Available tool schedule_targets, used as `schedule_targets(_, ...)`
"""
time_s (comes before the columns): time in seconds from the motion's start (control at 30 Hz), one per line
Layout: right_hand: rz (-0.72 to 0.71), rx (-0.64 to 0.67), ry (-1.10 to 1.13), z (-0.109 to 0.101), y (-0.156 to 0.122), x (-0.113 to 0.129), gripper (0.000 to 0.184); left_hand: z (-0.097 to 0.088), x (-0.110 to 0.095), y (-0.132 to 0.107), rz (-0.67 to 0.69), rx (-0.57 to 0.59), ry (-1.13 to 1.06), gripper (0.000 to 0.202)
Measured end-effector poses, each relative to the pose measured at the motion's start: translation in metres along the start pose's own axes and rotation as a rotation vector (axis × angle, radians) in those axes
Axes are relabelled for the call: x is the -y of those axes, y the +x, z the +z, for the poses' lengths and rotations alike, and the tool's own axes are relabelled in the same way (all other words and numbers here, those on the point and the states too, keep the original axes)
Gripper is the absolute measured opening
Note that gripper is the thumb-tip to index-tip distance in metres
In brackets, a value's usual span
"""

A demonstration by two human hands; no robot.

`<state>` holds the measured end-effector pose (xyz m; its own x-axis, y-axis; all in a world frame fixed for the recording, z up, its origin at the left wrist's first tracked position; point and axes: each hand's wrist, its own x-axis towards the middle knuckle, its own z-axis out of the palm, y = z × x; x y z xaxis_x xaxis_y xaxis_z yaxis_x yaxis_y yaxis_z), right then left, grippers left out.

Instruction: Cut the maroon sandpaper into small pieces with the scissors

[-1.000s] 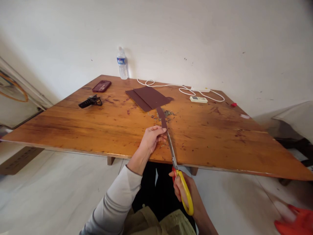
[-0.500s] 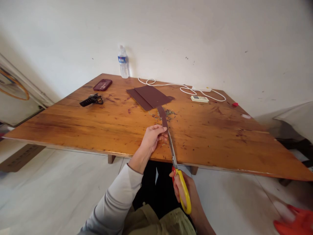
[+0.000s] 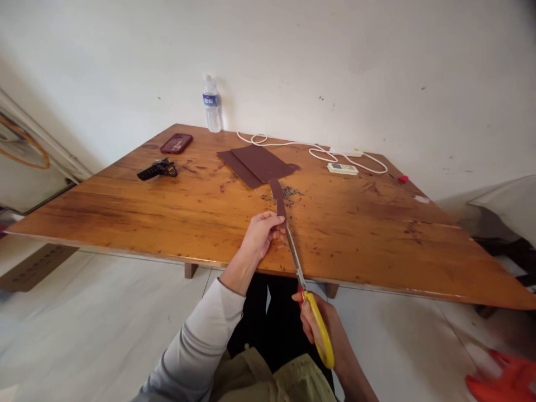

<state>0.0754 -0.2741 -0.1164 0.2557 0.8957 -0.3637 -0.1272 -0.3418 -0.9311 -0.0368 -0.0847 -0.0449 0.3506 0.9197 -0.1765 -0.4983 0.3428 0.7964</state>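
Between the thumb and fingers of my left hand [image 3: 264, 230] is a narrow dark maroon strip of card or paper [image 3: 277, 195]. My right hand [image 3: 320, 321] grips scissors [image 3: 296, 259] with a yellow and red handle, their blades pointing away from me. The blade tips are right at my left fingertips, by the near end of the strip. Beyond the strip lie two maroon sheets [image 3: 262, 163], one overlapping the other. Small cut scraps [image 3: 293, 192] are scattered on the table beside the strip.
On the wooden table [image 3: 201, 223] stand a water bottle [image 3: 211, 106], a phone [image 3: 176, 143], a black corded object [image 3: 157, 169] and a remote control [image 3: 342, 168]. A white cable [image 3: 288, 144] runs along the wall side to a power strip [image 3: 345, 152].
The scissors' handles and my right hand have shifted slightly to the right. My left hand still pinches the strip in nearly the same spot.
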Motion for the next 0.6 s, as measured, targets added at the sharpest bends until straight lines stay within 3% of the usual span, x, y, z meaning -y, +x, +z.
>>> schedule_targets(0.6, -0.064, 0.004, 0.031, -0.0041, 0.0008, 0.0015, 0.044, -0.0009, 0.0002, -0.0002, -0.011, 0.002, 0.020, 0.020)
